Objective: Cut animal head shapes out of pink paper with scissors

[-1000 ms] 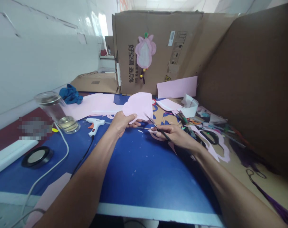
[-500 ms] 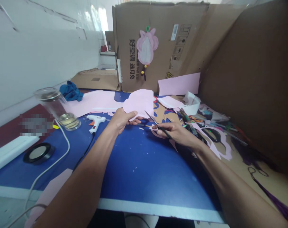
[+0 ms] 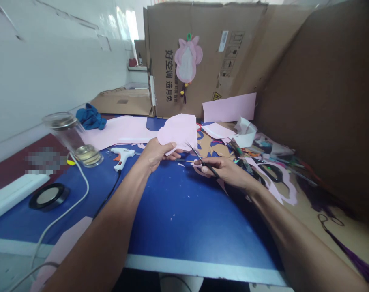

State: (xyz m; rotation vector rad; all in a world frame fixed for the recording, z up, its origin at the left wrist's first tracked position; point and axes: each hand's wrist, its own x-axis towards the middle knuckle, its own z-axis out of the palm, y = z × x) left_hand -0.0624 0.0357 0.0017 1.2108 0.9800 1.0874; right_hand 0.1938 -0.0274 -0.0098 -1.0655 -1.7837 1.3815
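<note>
A clear glass jar (image 3: 72, 138) holds some yellowish liquid. Right of it, the left hand (image 3: 155, 155) pinches pink paper (image 3: 179, 132) above the blue table (image 3: 178, 227), rounded edge leftward. Scissors (image 3: 197, 154), gripped by the right hand (image 3: 228, 172), slant lengthwise, tips pointing forward-left at the paper.

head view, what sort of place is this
Probably a craft workspace: the left hand holds pink paper and the right hand holds scissors, while a glue gun lies on the blue tabletop.
</note>
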